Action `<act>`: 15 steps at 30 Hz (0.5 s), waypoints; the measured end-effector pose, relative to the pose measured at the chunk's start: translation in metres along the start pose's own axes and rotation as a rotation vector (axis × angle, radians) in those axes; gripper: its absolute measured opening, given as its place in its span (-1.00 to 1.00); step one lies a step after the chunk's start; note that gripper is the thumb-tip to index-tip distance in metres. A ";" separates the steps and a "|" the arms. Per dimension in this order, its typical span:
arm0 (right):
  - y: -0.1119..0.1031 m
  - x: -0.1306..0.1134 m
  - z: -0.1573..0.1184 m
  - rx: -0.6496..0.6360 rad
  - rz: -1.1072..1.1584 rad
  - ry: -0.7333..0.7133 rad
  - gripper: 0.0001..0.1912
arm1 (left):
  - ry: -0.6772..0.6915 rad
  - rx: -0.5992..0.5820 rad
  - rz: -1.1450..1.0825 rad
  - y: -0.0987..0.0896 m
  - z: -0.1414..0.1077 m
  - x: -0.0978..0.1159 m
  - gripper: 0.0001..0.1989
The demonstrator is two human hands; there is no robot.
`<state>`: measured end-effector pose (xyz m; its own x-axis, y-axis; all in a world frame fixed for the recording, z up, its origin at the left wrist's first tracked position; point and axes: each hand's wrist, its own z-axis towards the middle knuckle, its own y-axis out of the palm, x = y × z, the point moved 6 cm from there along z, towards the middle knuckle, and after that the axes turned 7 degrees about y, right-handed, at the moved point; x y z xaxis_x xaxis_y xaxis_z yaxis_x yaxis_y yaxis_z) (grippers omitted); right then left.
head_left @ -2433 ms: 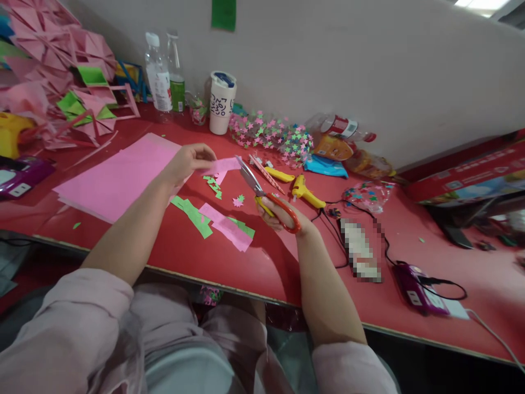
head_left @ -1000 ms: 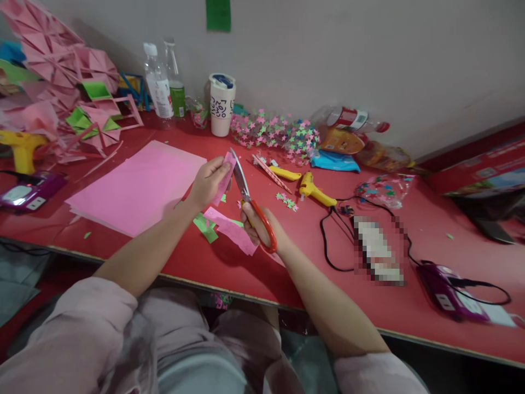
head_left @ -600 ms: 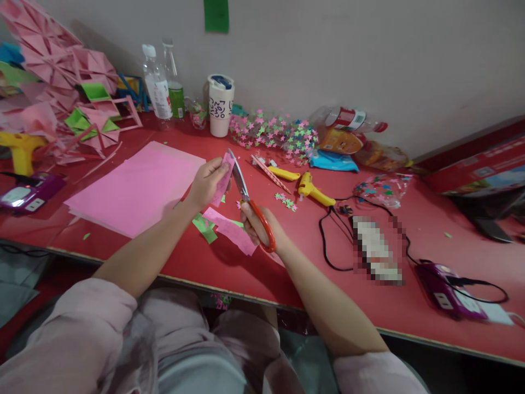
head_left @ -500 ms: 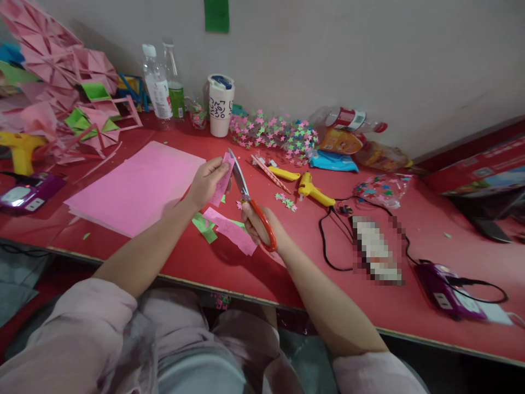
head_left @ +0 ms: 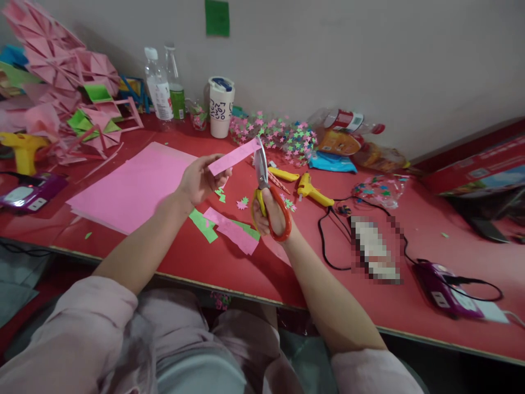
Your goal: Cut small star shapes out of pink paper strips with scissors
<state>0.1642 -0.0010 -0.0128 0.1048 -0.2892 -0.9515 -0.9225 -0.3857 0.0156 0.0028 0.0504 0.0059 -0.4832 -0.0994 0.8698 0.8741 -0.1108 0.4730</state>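
Observation:
A pink paper strip is pinched in my left hand, its far end slanting up to the right. My right hand grips scissors with orange and yellow handles; the blades point up and meet the strip's far end. Below the hands, pink paper scraps and green paper scraps lie on the red table. Small pink and green paper stars rest between the hands. Large pink paper sheets are stacked beside my left forearm.
Behind stand a white tumbler and two bottles. A yellow glue gun, a yellow cutter and a bag of stars lie beyond my right hand. Pink folded-paper work fills the left back. A purple power strip sits at right.
The strip has swung from nearly upright to slanting rightward. My right hand has raised the scissors and moved them right, to the strip's far end. My left hand has shifted slightly left.

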 end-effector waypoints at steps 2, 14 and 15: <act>0.002 -0.002 0.000 -0.018 0.075 -0.046 -0.46 | 0.014 -0.096 0.001 0.010 -0.004 -0.005 -0.85; 0.016 0.005 -0.010 0.067 -0.136 -0.036 -0.52 | 0.185 0.117 0.179 0.010 -0.009 -0.008 -0.73; 0.016 0.006 -0.011 0.070 -0.139 -0.029 -0.52 | 0.211 0.163 0.174 0.007 -0.009 -0.005 -0.76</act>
<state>0.1539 -0.0183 -0.0154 0.2236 -0.2115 -0.9515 -0.9236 -0.3580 -0.1375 0.0104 0.0414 0.0036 -0.3109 -0.3077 0.8993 0.9325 0.0844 0.3512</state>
